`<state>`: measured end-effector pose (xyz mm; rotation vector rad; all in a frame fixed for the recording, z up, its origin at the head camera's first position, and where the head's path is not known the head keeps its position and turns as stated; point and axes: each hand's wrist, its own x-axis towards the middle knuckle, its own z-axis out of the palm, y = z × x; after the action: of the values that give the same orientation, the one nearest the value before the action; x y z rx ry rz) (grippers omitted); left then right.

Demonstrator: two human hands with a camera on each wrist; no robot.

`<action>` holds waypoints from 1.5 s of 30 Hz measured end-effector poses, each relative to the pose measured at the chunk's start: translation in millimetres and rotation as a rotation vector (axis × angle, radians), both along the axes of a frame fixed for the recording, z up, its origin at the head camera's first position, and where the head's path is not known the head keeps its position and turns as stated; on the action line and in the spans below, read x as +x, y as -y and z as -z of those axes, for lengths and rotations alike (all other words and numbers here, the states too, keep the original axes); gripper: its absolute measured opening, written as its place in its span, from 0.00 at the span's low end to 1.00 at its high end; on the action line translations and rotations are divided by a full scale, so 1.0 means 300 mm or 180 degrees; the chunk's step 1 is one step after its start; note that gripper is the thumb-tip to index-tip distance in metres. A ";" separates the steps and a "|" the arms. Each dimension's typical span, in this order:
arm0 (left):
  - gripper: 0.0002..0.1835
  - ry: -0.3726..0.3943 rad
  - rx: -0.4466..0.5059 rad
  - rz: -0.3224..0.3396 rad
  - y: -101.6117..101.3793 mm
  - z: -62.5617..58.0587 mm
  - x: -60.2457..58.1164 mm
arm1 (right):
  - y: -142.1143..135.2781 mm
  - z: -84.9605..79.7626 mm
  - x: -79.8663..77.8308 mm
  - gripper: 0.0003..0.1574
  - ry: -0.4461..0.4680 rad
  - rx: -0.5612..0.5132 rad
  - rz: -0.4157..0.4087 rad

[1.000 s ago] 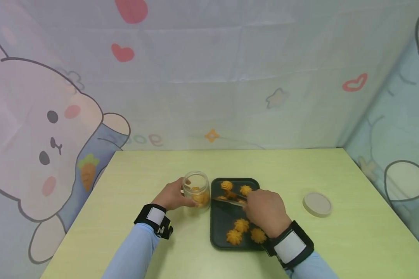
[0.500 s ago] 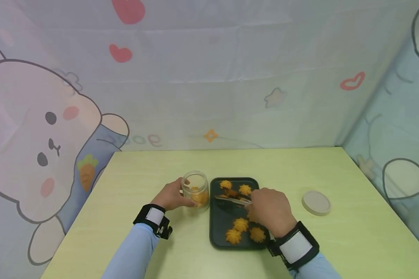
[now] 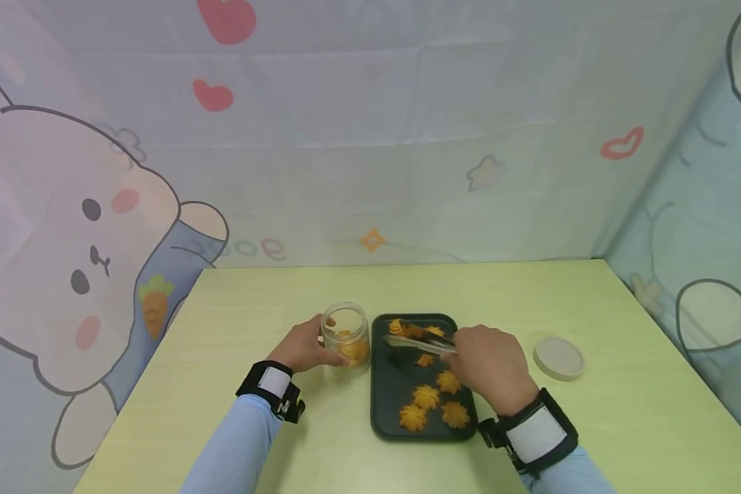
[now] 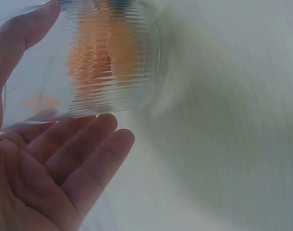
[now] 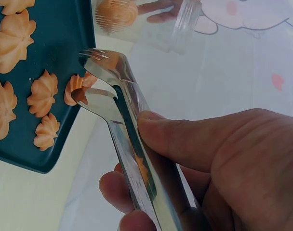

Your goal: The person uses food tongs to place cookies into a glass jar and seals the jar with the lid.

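Note:
My left hand point(image 3: 299, 348) holds a clear glass jar point(image 3: 348, 328) upright on the table, thumb on one side and fingers on the other. Inside, piped cookies point(image 4: 121, 50) lie at the bottom. The right hand point(image 3: 490, 367) grips metal tongs point(image 3: 429, 346) over the far part of a dark tray point(image 3: 385, 412). In the right wrist view the tips of the tongs point(image 5: 110, 72) stand apart beside a swirled cookie point(image 5: 75, 89) near the tray's edge; whether they touch it I cannot tell. Several other cookies point(image 3: 426, 396) lie on the tray.
A round pale lid point(image 3: 558, 358) lies on the table point(image 3: 630, 412) to the right of the tray. The jar stands close to the tray's left edge. A printed cloth point(image 3: 370, 137) hangs behind the table.
My right hand has moved right and slightly away from me, and the tongs' tips have shifted toward the tray's far end. My left hand and the jar stay in place.

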<state>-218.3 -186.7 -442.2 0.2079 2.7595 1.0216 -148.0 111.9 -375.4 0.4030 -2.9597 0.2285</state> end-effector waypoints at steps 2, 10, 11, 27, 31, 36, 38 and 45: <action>0.43 -0.0004 0.0007 0.0000 0.000 -0.001 0.000 | -0.005 -0.005 0.000 0.28 -0.0017 -0.0005 0.0009; 0.44 -0.0019 -0.0006 0.0017 0.003 0.006 -0.005 | -0.027 -0.044 0.006 0.27 -0.0087 -0.0109 0.0022; 0.44 -0.0016 -0.0007 0.0017 0.004 0.007 -0.006 | -0.029 -0.051 0.007 0.26 -0.0105 -0.0118 0.0014; 0.44 0.0024 -0.0008 -0.0011 -0.001 -0.002 0.004 | -0.012 -0.163 0.014 0.26 -0.0736 -0.0077 -0.0203; 0.44 0.0022 -0.0023 -0.0012 -0.001 0.000 0.002 | 0.011 -0.197 0.012 0.26 -0.0756 -0.0050 -0.0231; 0.43 0.0018 -0.0036 0.0000 -0.002 -0.001 0.002 | 0.055 -0.233 0.011 0.26 -0.0689 -0.0058 -0.0237; 0.43 0.0013 -0.0045 -0.0006 -0.003 -0.005 0.003 | 0.077 -0.243 0.011 0.27 -0.0695 -0.0046 -0.0251; 0.42 0.0011 0.0008 -0.0013 -0.004 -0.011 0.007 | 0.147 -0.252 0.014 0.26 -0.0639 0.0019 -0.0359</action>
<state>-216.1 -185.4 -438.8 0.2008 2.7568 1.0255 -143.6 67.6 -299.7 0.5596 -2.7449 0.1803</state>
